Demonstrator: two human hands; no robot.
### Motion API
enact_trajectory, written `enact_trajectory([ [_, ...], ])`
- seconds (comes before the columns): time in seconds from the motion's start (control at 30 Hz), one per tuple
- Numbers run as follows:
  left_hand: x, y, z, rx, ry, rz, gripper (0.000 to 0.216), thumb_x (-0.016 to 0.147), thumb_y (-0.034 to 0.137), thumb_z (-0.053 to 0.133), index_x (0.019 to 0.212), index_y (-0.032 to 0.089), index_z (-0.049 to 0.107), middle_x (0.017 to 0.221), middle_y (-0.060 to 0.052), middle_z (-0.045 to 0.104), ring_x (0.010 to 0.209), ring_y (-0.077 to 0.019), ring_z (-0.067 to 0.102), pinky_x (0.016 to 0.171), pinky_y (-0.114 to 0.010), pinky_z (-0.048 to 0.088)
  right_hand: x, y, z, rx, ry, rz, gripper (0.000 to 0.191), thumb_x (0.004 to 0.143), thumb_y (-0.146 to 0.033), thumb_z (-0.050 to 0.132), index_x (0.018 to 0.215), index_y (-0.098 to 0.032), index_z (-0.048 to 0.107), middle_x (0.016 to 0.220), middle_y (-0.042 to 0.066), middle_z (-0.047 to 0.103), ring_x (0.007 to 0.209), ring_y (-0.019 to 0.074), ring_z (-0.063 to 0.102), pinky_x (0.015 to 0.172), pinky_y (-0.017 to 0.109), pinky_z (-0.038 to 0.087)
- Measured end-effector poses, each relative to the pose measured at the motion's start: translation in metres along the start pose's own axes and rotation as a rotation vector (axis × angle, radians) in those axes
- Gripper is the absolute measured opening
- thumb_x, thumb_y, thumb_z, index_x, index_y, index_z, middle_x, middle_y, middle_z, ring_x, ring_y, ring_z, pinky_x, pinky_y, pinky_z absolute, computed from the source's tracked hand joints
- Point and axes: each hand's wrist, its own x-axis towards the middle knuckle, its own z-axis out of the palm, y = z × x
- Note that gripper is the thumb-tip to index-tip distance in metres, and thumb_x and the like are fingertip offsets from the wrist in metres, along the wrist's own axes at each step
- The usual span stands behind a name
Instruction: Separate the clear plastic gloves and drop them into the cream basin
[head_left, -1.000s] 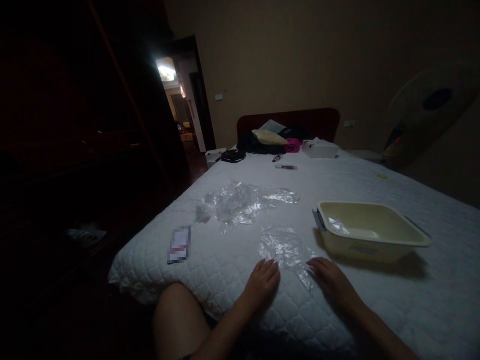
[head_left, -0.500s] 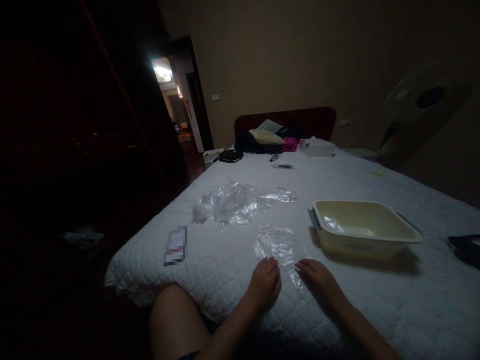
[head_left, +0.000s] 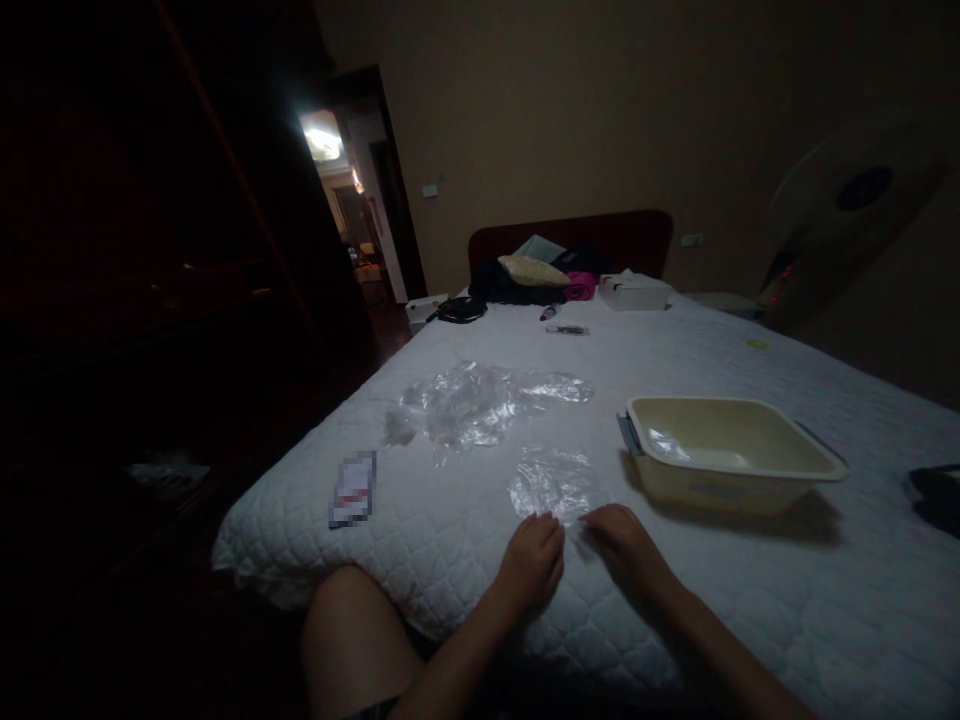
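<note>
A small clear plastic bag (head_left: 556,482) lies flattened on the white quilted bed cover, right in front of me. My left hand (head_left: 535,555) rests at its near left corner, fingers curled together on the film. At the near right corner, my right hand (head_left: 628,545) is closed with its fingertips on the bag's edge, which looks lifted or folded there; the fingers hide part of it. Beyond this bag, several crumpled clear plastic bags (head_left: 480,400) are spread in a heap. A cream plastic basin (head_left: 739,490) with grey side handles stands to the right, with a clear piece of plastic inside.
The bed cover (head_left: 442,540) carries a pixelated flat object (head_left: 352,490) at left. Farther back are a pen-like item (head_left: 567,330), a black pouch (head_left: 462,311), piled clothes (head_left: 525,282) and a white box (head_left: 634,293). A fan (head_left: 862,190) stands at right.
My right hand has shifted slightly left toward my left hand, and the bag's flap that lay between them has moved with it. My left hand has stayed almost still.
</note>
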Motion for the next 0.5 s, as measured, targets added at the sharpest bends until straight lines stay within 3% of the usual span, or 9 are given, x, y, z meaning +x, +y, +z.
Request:
enact_trajectory([
  [0.23,0.002,0.002,-0.002,0.002,-0.048,-0.009,0.035,0.08,0.015,0.047,0.115,0.015,0.05,0.115,-0.01,0.058,0.116,-0.0231,0.049,0.101,-0.043,0.038,0.007,0.008,0.011,0.131,-0.016,0.262,0.027,0.085,-0.035,0.047,0.1,-0.019,0.062,0.094,0.009,0.067,0.088,0.0226,0.061,0.081,0.039,0.046],
  [0.33,0.001,0.001,0.0,0.004,-0.058,-0.011,0.036,0.08,0.015,0.047,0.115,0.015,0.05,0.116,-0.01,0.057,0.117,-0.0235,0.048,0.102,-0.043,0.037,0.012,0.005,0.013,0.218,-0.036,0.344,0.03,0.084,-0.035,0.046,0.106,-0.019,0.057,0.09,0.008,0.067,0.082,0.0208,0.062,0.077,0.036,0.047],
  [0.5,-0.001,0.0,0.002,-0.009,-0.056,-0.022,0.036,0.08,0.016,0.047,0.116,0.016,0.05,0.118,-0.009,0.057,0.118,-0.0231,0.047,0.103,-0.043,0.035,0.016,0.002,0.015,0.198,-0.072,0.411,0.019,0.084,-0.034,0.045,0.093,-0.019,0.055,0.077,0.003,0.063,0.069,0.0173,0.059,0.065,0.03,0.046],
])
